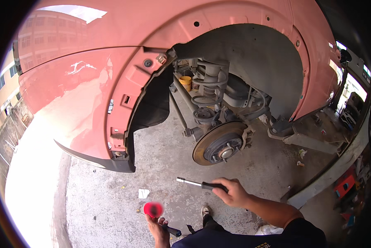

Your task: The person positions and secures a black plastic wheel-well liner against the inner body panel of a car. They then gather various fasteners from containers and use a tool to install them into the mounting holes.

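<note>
My right hand (231, 192) is closed round the black handle of a nut driver (189, 182). Its bright metal shaft points left, over the concrete floor. Lower down and to the left, my left hand (157, 229) grips a red round object with a dark middle (153, 210), too blurred to name. A dark bar-shaped piece (173, 230) sticks out of the same hand on its right side; whether it joins the red object I cannot tell. Beyond both hands hangs a brake disc (220, 144) on a bare hub with studs, with no wheel on it. Neither hand touches the car.
A pink car body (90, 82) with an open wheel arch fills the upper view. Behind the disc are a coil spring (212, 78) and a yellow bucket (185, 82). A lift arm (309, 142) stands at right, near a red item (344, 184). White paper (143, 193) lies on the floor.
</note>
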